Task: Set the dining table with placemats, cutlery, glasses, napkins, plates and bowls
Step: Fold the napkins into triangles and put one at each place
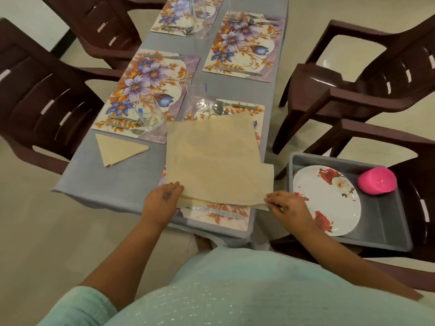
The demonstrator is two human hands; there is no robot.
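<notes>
The cream napkin (211, 161) lies spread over the nearest placemat (226, 217), likely light and limp. The left hand (162, 201) pinches its near-left corner; the right hand (284, 203) pinches the near-right, sensible holds for folding.

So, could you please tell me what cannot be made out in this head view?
- Near right placemat: mostly hidden under the unfolded napkin.
- Far left placemat: cut off by the top edge.
- Pink bowl: inside hidden, it faces away.
- Left hand fingertips: under the napkin.
</notes>
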